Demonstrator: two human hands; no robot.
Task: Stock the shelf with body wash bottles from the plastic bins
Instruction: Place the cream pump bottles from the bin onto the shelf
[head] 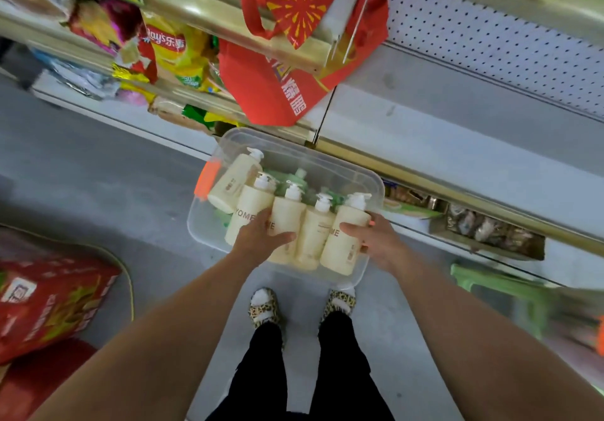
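Note:
A clear plastic bin (pixel 330 162) sits on the floor against the shelf base, in front of my feet. Several cream body wash bottles with white pump tops lie in it, over some green bottles (pixel 299 177). My left hand (pixel 261 237) grips two neighbouring cream bottles (pixel 253 211) in the row nearest me. My right hand (pixel 376 240) grips the rightmost cream bottle (pixel 344 240), thumb across its front and fingers round its side. One cream bottle (pixel 235 178) lies apart at the bin's far left. The grey shelf board (pixel 457 119) to the right of the bin is bare.
Red gift bags (pixel 277 87) hang from the shelves above the bin. Snack packets (pixel 173 51) fill the shelves to the left. A red carton (pixel 49 296) stands on the floor at left, a green stool (pixel 503 290) at right. Packaged goods (pixel 490 227) line the lowest shelf.

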